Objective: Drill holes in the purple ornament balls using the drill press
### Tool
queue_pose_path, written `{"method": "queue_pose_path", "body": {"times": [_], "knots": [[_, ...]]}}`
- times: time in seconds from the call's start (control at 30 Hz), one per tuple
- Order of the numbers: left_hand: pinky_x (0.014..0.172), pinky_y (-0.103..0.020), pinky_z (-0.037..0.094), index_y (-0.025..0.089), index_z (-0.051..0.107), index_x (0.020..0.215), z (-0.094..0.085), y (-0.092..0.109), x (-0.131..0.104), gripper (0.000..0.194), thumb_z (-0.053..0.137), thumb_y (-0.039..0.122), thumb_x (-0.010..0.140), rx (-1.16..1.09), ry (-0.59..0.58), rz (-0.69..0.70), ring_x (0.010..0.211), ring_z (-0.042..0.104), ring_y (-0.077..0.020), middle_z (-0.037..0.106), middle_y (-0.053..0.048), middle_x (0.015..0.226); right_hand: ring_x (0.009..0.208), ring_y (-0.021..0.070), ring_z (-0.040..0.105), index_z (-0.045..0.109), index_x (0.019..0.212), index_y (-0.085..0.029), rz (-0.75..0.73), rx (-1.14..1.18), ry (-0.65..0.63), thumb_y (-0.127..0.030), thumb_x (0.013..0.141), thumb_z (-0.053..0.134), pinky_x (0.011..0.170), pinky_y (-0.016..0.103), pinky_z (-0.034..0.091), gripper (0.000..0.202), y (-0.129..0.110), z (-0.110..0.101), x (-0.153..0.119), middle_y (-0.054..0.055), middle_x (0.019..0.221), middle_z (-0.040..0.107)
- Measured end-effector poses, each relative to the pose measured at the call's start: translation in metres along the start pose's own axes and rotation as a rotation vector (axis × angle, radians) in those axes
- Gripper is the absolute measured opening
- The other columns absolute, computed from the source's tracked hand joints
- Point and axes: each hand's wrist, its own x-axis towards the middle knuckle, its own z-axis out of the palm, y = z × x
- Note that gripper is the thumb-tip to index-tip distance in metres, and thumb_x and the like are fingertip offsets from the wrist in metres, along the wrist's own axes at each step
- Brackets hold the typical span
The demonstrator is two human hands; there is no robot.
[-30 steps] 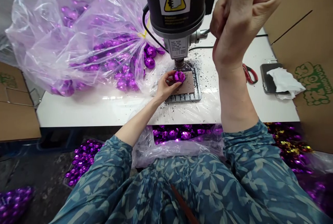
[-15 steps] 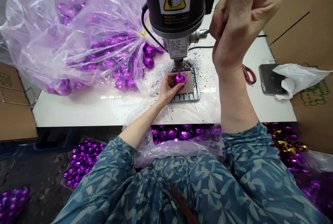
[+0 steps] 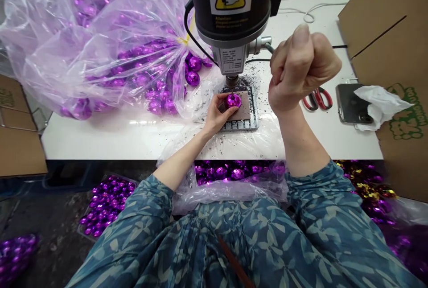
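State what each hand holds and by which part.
The left hand pinches the purple faceted ball by its sides, under the drill press spindle. The right hand is fisted round the press's feed lever at its outer end.

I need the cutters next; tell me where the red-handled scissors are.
The red-handled scissors lie on the white table, right of the right hand, just left of the dark phone.

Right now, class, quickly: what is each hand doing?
Left hand: closed on a purple bauble under the drill.
Right hand: closed in a fist on the drill's lever.
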Motion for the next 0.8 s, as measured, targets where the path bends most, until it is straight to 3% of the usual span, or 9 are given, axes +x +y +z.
{"method": "queue_pose_path", "body": {"times": [0.17, 0.37, 0.5, 0.57, 0.63, 0.7, 0.77, 0.8], "knots": [[0.112, -0.045, 0.06, 0.026, 0.058, 0.13, 0.0, 0.001, 0.0, 0.064, 0.083, 0.067, 0.087, 0.017, -0.012, -0.004, 0.131, 0.072, -0.0263, 0.073, -0.012, 0.135, 0.045, 0.0024, 0.008, 0.008, 0.064, -0.016, -0.02, -0.039, -0.006, -0.068, 0.097, 0.054, 0.05, 0.03, 0.01, 0.076, 0.016, -0.011, -0.012, -0.003, 0.049, 0.005], [0.114, -0.049, 0.06, 0.025, 0.06, 0.127, 0.002, 0.001, -0.001, 0.062, 0.085, 0.065, 0.087, -0.025, 0.017, 0.034, 0.129, 0.073, -0.0275, 0.074, -0.012, 0.133, 0.037, 0.0021, 0.015, 0.007, 0.057, -0.016, -0.125, 0.099, -0.047, -0.049, 0.098, 0.062, 0.044, 0.029, 0.01, 0.076, 0.018, -0.019, -0.019, -0.004, 0.042, 0.007], [0.11, -0.047, 0.062, 0.025, 0.061, 0.126, 0.004, -0.003, 0.001, 0.063, 0.086, 0.066, 0.085, -0.021, 0.045, 0.042, 0.126, 0.074, -0.0266, 0.075, -0.011, 0.129, 0.036, -0.0021, 0.022, 0.016, 0.055, -0.017, -0.048, 0.114, -0.014, -0.049, 0.095, 0.066, 0.043, 0.022, 0.012, 0.072, -0.001, 0.0, 0.01, -0.007, 0.041, 0.019], [0.105, -0.044, 0.064, 0.025, 0.061, 0.124, 0.005, -0.001, 0.002, 0.061, 0.086, 0.065, 0.085, -0.006, 0.068, 0.042, 0.121, 0.076, -0.0249, 0.076, -0.01, 0.126, 0.036, -0.0035, 0.028, 0.026, 0.055, -0.018, 0.047, 0.106, -0.028, -0.029, 0.097, 0.061, 0.045, 0.018, 0.018, 0.056, -0.013, 0.015, 0.035, -0.009, 0.042, 0.027], [0.099, -0.041, 0.064, 0.025, 0.061, 0.12, 0.003, 0.007, -0.001, 0.057, 0.088, 0.062, 0.085, 0.048, 0.114, 0.044, 0.114, 0.076, -0.023, 0.076, -0.008, 0.122, 0.034, -0.0022, 0.029, 0.027, 0.056, -0.021, 0.208, 0.088, -0.079, -0.015, 0.097, 0.048, 0.044, 0.018, 0.014, 0.047, -0.021, 0.028, 0.058, -0.01, 0.039, 0.027], [0.094, -0.04, 0.063, 0.024, 0.062, 0.117, -0.004, 0.025, -0.013, 0.053, 0.089, 0.057, 0.086, 0.161, 0.146, 0.053, 0.108, 0.074, -0.0215, 0.075, -0.008, 0.118, 0.031, -0.0004, 0.027, 0.024, 0.056, -0.025, 0.36, 0.067, -0.124, -0.011, 0.097, 0.038, 0.042, 0.019, 0.011, 0.046, -0.026, 0.036, 0.073, -0.011, 0.036, 0.023], [0.087, -0.039, 0.063, 0.023, 0.063, 0.114, -0.016, 0.052, -0.034, 0.047, 0.087, 0.054, 0.088, 0.278, 0.044, 0.091, 0.099, 0.072, -0.0202, 0.075, -0.006, 0.111, 0.03, 0.0001, 0.027, 0.023, 0.055, -0.026, 0.418, 0.056, -0.143, -0.011, 0.097, 0.035, 0.041, 0.02, 0.01, 0.046, -0.027, 0.039, 0.079, -0.011, 0.035, 0.022], [0.083, -0.038, 0.062, 0.022, 0.065, 0.112, -0.024, 0.067, -0.048, 0.043, 0.084, 0.054, 0.09, 0.32, -0.09, 0.118, 0.094, 0.071, -0.0197, 0.075, -0.006, 0.106, 0.03, 0.0, 0.027, 0.023, 0.055, -0.026, 0.41, 0.057, -0.143, -0.012, 0.097, 0.034, 0.041, 0.02, 0.009, 0.046, -0.027, 0.04, 0.079, -0.011, 0.034, 0.022]]}}
